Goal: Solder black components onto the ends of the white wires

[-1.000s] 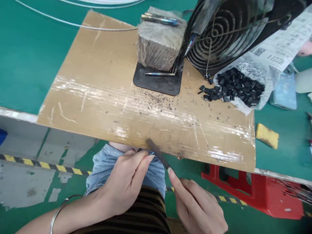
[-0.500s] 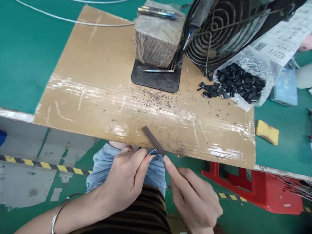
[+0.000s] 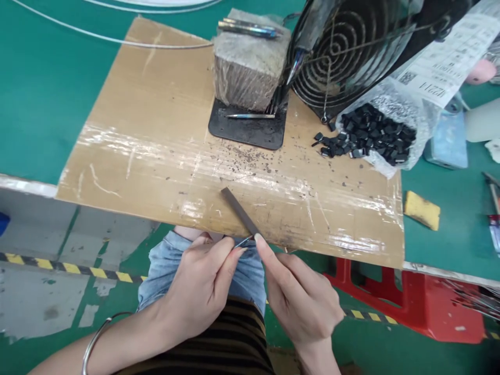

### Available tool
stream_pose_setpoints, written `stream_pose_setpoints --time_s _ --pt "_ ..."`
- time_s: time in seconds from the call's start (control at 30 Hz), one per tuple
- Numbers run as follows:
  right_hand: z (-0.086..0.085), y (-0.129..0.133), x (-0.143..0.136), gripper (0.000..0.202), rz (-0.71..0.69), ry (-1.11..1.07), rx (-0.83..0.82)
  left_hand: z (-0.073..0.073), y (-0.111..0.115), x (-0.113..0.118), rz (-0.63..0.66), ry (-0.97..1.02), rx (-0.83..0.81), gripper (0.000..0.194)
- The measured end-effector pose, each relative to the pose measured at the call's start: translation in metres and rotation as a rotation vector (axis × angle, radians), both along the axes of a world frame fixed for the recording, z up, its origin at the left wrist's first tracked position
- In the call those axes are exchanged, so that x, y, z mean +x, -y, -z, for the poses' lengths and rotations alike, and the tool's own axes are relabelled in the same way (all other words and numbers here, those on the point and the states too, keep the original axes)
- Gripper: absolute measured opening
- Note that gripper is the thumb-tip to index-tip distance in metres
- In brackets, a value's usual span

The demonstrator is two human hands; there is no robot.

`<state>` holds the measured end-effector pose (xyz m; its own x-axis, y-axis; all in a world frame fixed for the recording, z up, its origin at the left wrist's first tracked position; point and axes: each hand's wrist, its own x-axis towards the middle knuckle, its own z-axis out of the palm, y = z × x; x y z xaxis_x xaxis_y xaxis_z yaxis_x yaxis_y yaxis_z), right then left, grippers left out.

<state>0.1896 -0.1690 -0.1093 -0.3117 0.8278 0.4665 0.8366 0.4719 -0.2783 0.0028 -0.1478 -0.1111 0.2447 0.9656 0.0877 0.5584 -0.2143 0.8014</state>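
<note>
My right hand point(image 3: 300, 291) is closed around one end of a flat grey file point(image 3: 239, 211), index finger stretched along it. The file slants up and left over the front edge of the cardboard. In my left hand point(image 3: 207, 281) the fingers pinch a slim metal soldering iron tip point(image 3: 244, 241); only its bluish end sticks out, and the rest is hidden in the fist. That end meets the underside of the file close to my right fingertip. Both hands are in front of the bench edge, above the lap.
Taped cardboard point(image 3: 156, 151) covers the bench, dark crumbs scattered on it. Behind stand a plastic-wrapped block point(image 3: 250, 73) with metal tips, a soldering iron point(image 3: 308, 41) and a fan point(image 3: 339, 57). At right lie a bag of black parts point(image 3: 378, 133) and a yellow sponge point(image 3: 422, 210).
My right hand has pushed the file up and to the left, so more of it lies over the cardboard. My left hand keeps its place and its pinch.
</note>
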Motion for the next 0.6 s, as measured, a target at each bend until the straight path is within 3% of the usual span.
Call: stream_pose_setpoints --time_s 0.2,0.43,0.6 --pt "-0.005 0.022 0.011 0.071 0.005 -0.022 -0.101 -0.002 0.000 -0.001 0.009 0.027 -0.043 0.035" --pt "0.000 0.004 0.002 0.072 -0.015 -0.010 -0.012 0.004 0.001 0.000 -0.006 -0.069 0.112 0.034" --pt "-0.005 0.024 0.011 0.069 -0.024 -0.019 -0.137 0.004 0.000 0.001 0.002 -0.066 0.121 0.033"
